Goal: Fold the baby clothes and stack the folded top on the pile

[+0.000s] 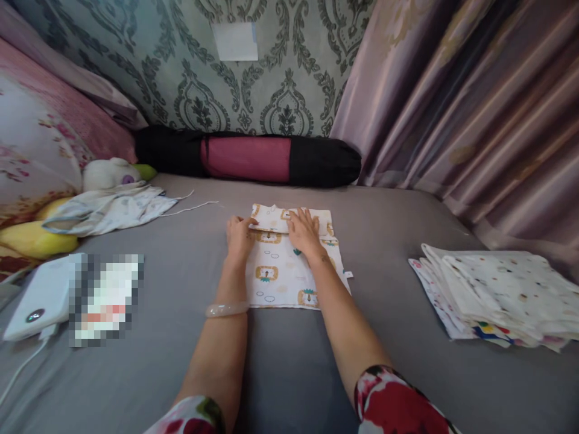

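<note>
A white cloth printed with lion faces lies spread on the grey bed sheet in front of me. Its far part is folded over toward me as a flap. My left hand is at the left edge of that fold, thumb over the cloth and fingers curled, pinching the edge. Flat on top of the flap rests my right hand, its fingers spread. It covers part of the print. A small white tag sticks out from the cloth's right side.
Folded cloths are stacked at the right. A power bank with a cable and a blurred-out item lie left. Behind them are a crumpled cloth and a plush toy. A black-and-pink bolster-shaped bag lies along the wall.
</note>
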A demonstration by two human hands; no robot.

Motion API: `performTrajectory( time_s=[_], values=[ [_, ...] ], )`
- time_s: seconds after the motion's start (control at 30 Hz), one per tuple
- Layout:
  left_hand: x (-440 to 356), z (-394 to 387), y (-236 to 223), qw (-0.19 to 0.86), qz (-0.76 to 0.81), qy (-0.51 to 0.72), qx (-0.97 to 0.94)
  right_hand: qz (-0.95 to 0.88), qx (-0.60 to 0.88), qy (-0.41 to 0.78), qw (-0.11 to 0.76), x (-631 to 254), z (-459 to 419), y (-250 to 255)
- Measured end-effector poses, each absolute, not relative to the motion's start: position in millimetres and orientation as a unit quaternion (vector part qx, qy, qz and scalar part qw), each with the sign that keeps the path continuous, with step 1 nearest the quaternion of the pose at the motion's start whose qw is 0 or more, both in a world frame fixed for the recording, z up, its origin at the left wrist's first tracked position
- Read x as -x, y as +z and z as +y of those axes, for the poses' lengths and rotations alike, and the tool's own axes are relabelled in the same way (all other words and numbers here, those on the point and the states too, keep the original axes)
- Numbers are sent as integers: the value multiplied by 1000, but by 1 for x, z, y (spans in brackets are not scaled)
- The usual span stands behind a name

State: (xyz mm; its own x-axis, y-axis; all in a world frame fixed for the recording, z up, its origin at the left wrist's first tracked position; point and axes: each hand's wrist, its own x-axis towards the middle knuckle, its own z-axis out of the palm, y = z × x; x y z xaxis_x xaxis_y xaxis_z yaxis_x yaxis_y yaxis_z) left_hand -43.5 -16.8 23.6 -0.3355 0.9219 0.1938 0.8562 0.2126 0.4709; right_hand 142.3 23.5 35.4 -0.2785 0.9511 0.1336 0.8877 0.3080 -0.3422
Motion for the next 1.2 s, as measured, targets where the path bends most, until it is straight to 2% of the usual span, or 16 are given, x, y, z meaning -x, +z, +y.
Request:
performTrajectory(
  time_s=[0.2, 0.4, 0.6, 0.9, 1.2],
  values=[
    [46, -17, 21, 82, 782, 234, -572, -799, 587, 107, 77, -130, 14, 23],
    [52, -13, 24, 152, 784, 251, -547, -796, 593, 117, 35, -124, 29, 44],
    [52, -15, 35, 208, 788, 271, -512, -840, 517, 105, 122, -80, 69, 57],
    [56, -15, 30, 210, 801, 292, -479, -850, 499, 139, 92, -31, 101, 48],
    [52, -15, 28, 185, 810, 276, -484, -841, 508, 102, 155, -18, 98, 19]
  ],
)
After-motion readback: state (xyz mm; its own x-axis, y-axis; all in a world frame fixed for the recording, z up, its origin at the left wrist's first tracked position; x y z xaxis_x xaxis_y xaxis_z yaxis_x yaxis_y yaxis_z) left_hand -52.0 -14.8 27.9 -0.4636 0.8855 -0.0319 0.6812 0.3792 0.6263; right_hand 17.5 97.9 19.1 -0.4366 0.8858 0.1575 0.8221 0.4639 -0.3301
